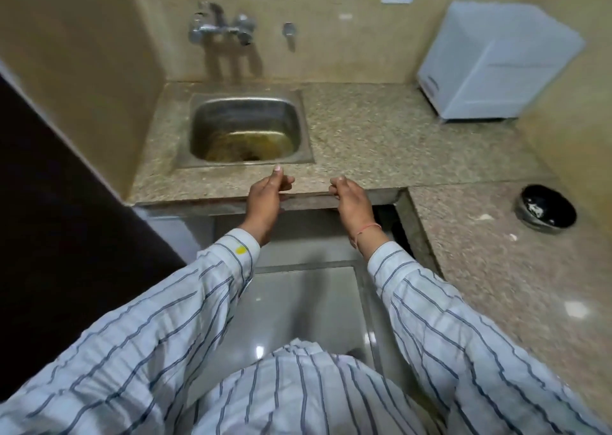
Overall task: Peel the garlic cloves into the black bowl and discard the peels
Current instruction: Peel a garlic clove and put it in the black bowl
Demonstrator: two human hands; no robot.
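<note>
Left hand (266, 194) and right hand (347, 196) near sink (245, 103), fingers curled nearly closed; contents too small to tell. Black bowl (546, 207) far right on counter (381, 129). Cloves likely light, slippery; pinch skins at tips.

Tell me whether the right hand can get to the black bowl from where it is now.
Probably yes. The right hand is loosely curled at the counter's front edge, and the black bowl sits off to its right on the lower counter. Only bare stone and a few scraps lie between; it may need a sideways stretch.
</note>
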